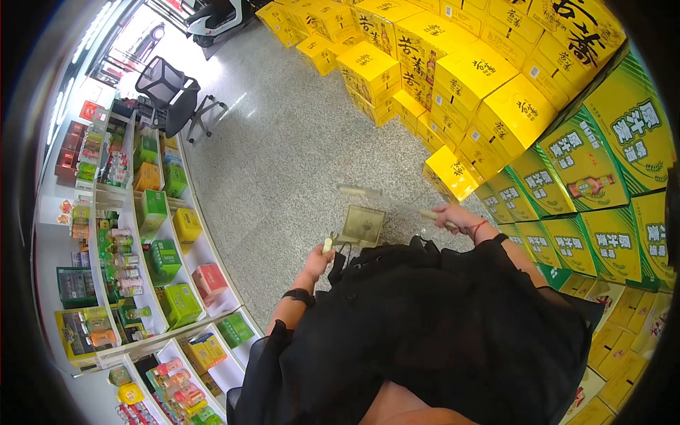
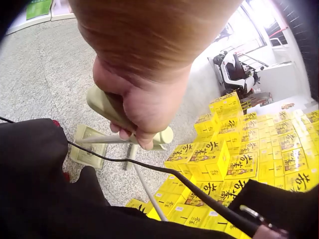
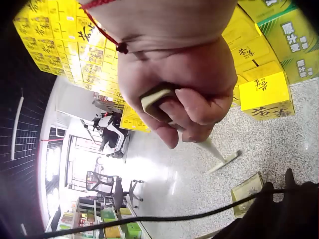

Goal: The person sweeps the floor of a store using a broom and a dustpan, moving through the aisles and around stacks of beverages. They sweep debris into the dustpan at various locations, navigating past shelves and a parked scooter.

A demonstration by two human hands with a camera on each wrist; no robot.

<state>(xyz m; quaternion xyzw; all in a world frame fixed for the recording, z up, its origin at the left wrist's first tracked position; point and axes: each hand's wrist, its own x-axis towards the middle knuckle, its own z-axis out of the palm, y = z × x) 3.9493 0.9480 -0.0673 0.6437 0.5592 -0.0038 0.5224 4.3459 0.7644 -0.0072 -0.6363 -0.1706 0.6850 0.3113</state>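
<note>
Left fingers of a person's left hand (image 1: 319,263) clamp a dustpan (image 1: 364,225), its pan low between both hands; the right hand's (image 1: 457,219) fingers grip a broom (image 1: 361,191), head reaching beyond the pan. Sweeping appears unfinished; what remains cannot be told.

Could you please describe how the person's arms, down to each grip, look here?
The left grip and right grip wear no gloves. A black band shows on each forearm; the right also has a red cord with a dark knot. Black sleeves cover the upper arms. A black cable crosses both wrist views.
</note>
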